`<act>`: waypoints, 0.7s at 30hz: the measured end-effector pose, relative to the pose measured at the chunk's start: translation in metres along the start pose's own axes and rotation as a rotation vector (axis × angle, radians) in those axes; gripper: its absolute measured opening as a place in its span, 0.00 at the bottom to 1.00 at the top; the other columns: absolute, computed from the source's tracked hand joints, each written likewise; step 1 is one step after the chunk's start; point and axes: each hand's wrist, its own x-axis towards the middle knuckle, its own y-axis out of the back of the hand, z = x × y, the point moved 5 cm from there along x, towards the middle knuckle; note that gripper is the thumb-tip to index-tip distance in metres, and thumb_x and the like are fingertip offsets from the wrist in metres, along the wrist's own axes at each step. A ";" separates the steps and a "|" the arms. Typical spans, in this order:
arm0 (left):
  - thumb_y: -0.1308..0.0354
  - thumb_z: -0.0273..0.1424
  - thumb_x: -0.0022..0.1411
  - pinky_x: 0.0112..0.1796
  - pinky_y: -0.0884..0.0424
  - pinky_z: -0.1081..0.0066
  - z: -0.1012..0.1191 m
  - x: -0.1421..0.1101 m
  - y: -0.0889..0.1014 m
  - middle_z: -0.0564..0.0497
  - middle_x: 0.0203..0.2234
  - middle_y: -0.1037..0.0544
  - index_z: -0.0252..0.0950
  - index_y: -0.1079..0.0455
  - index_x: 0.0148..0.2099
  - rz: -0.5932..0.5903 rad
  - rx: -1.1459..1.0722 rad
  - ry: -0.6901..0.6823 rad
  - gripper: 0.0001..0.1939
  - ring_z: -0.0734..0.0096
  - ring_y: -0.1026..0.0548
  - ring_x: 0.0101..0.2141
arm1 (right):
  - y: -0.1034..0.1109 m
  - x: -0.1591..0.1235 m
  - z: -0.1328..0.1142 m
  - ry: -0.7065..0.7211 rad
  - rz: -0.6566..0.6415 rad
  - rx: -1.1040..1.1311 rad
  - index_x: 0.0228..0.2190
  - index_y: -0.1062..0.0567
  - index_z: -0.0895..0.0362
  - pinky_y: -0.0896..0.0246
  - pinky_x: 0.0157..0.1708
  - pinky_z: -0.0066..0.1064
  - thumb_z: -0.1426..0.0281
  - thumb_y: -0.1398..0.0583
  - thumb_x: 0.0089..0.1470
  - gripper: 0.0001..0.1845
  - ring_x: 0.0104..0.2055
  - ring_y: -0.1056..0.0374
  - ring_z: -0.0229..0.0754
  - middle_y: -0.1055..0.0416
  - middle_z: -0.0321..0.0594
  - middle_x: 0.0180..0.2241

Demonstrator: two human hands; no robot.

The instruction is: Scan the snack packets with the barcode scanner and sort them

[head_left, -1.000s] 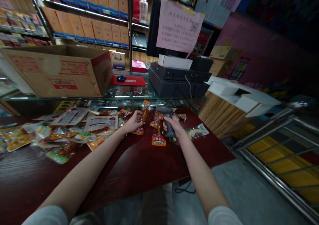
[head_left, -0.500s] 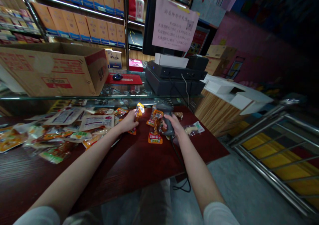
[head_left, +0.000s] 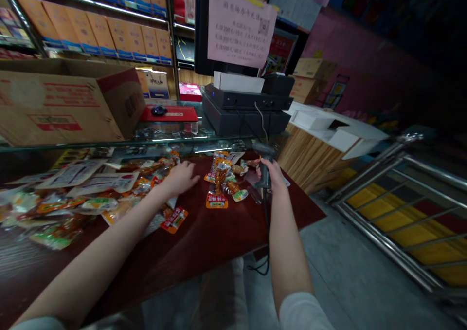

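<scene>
In the head view, the two hands are apart, with a stretch of table between them.

The right hand (head_left: 272, 174) is clamped around the grip of a handheld barcode scanner (head_left: 265, 178). The scanner head points toward the far edge of the table (head_left: 204, 237). A black cord (head_left: 266, 228) runs from the scanner down past the near edge of the table.

The left hand (head_left: 181, 178) is open and palm down near the middle of the table, and it holds nothing. Whether its fingers touch the packets below them cannot be determined.

A snack packet with an orange label (head_left: 217, 189) lies between the hands, closer to the right hand, with several small packets around it. A second orange packet (head_left: 174, 220) lies near the left wrist. A spread of mixed packets (head_left: 73, 198) covers the left part of the table and lies beside the left hand.

Beyond the far edge stands a glass counter (head_left: 109, 145). It carries a cardboard box (head_left: 62, 101), a computer mouse (head_left: 158, 110) on a red mat (head_left: 171, 116), and stacked black machines (head_left: 244, 113) topped by a white box (head_left: 237, 82). A pink paper notice (head_left: 239, 26) hangs above them. Shelves of boxes (head_left: 98, 28) stand behind the counter. A wooden counter (head_left: 299, 159) and a metal railing (head_left: 386, 223) are at the right.
</scene>
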 end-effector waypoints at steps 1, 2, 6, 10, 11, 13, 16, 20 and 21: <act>0.51 0.40 0.64 0.52 0.33 0.61 0.015 0.008 -0.008 0.35 0.51 0.25 0.29 0.31 0.55 -0.066 -0.112 -0.029 0.24 0.52 0.26 0.52 | 0.004 0.001 0.002 -0.018 0.003 -0.005 0.32 0.29 0.58 0.45 0.14 0.26 0.58 0.37 0.44 0.17 0.13 0.41 0.35 0.35 0.31 0.12; 0.51 0.43 0.65 0.49 0.31 0.63 0.030 0.016 -0.015 0.35 0.48 0.23 0.29 0.29 0.52 -0.133 -0.204 -0.042 0.24 0.53 0.24 0.49 | 0.008 0.001 0.005 -0.031 0.006 -0.008 0.32 0.28 0.58 0.46 0.14 0.26 0.58 0.37 0.44 0.18 0.13 0.42 0.35 0.35 0.32 0.12; 0.38 0.48 0.53 0.41 0.28 0.64 0.062 0.039 -0.034 0.34 0.46 0.21 0.30 0.30 0.50 -0.229 -0.290 0.038 0.30 0.47 0.22 0.46 | 0.012 0.003 0.014 -0.063 0.005 0.005 0.32 0.27 0.59 0.47 0.14 0.26 0.57 0.37 0.44 0.18 0.13 0.42 0.35 0.35 0.33 0.11; 0.37 0.39 0.54 0.41 0.29 0.66 0.056 0.047 -0.040 0.36 0.47 0.21 0.31 0.31 0.52 -0.118 -0.353 0.148 0.26 0.51 0.22 0.46 | 0.002 0.003 0.016 -0.080 -0.028 0.012 0.32 0.27 0.59 0.47 0.15 0.25 0.56 0.37 0.45 0.19 0.13 0.42 0.35 0.35 0.32 0.11; 0.38 0.37 0.55 0.42 0.29 0.67 0.052 0.048 -0.040 0.37 0.47 0.21 0.32 0.32 0.52 -0.072 -0.392 0.154 0.24 0.52 0.22 0.46 | -0.003 0.002 0.016 -0.087 -0.057 0.015 0.32 0.27 0.59 0.47 0.15 0.25 0.56 0.37 0.45 0.19 0.13 0.42 0.35 0.35 0.32 0.12; 0.40 0.36 0.58 0.44 0.29 0.67 0.045 0.048 -0.039 0.41 0.46 0.20 0.34 0.32 0.53 0.024 -0.468 0.168 0.21 0.56 0.22 0.46 | -0.015 0.001 0.016 -0.099 -0.133 0.022 0.32 0.27 0.59 0.47 0.14 0.25 0.57 0.37 0.44 0.19 0.13 0.42 0.34 0.35 0.31 0.12; 0.40 0.35 0.58 0.43 0.29 0.68 0.036 0.048 -0.038 0.44 0.45 0.20 0.36 0.34 0.53 0.115 -0.550 0.194 0.21 0.59 0.21 0.45 | -0.036 -0.003 0.019 -0.119 -0.242 0.032 0.33 0.27 0.59 0.48 0.14 0.25 0.57 0.36 0.45 0.20 0.13 0.43 0.33 0.36 0.30 0.11; 0.40 0.33 0.59 0.45 0.30 0.67 0.033 0.049 -0.039 0.43 0.47 0.21 0.36 0.34 0.54 0.152 -0.603 0.192 0.21 0.59 0.22 0.47 | -0.059 -0.010 0.027 -0.168 -0.343 0.042 0.37 0.27 0.60 0.47 0.14 0.24 0.56 0.35 0.45 0.22 0.13 0.43 0.33 0.36 0.29 0.11; 0.40 0.33 0.59 0.47 0.30 0.67 0.033 0.050 -0.039 0.42 0.48 0.21 0.35 0.35 0.54 0.157 -0.617 0.183 0.21 0.58 0.23 0.48 | -0.063 -0.011 0.029 -0.175 -0.360 0.043 0.38 0.27 0.60 0.47 0.14 0.24 0.56 0.35 0.45 0.23 0.13 0.43 0.33 0.36 0.29 0.11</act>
